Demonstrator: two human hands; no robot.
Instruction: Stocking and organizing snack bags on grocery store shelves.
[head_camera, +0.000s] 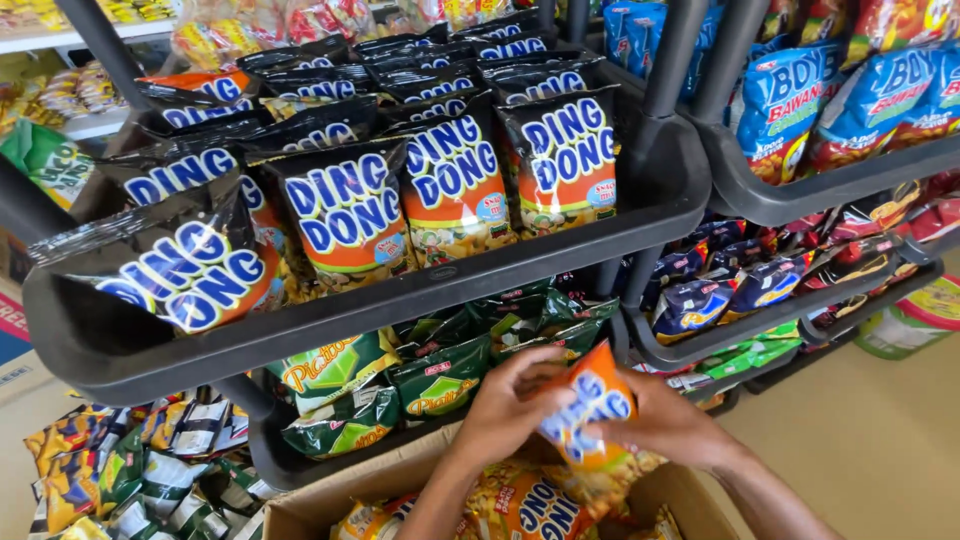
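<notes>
Both hands meet low in the view around 1 small orange snack bag (590, 410), a glossy, crinkled foil pouch with a blue-and-white printed front. The left hand (505, 405) curls over its left edge, fingers bent and pinching the film, while the right hand (665, 425) grips the right side with thumb and fingers closed on the wrinkled seam. The bag sits tilted, just above an open brown cardboard box (300, 512) whose matte flaps frame more of the same shiny orange packets (520, 505) lying loose inside. Directly above, the thick rounded lip of a black plastic rack tray (420, 290) runs across, smooth and dull, holding upright black-topped snack bags (455, 185) packed edge to edge. Beneath that lip, green pouches (440, 378) fill the lower tray, touching one another, leaving only a narrow gap between the hands and the shelf edge. To the right, bare tan floor (860, 440) gives open space beside the box.
</notes>
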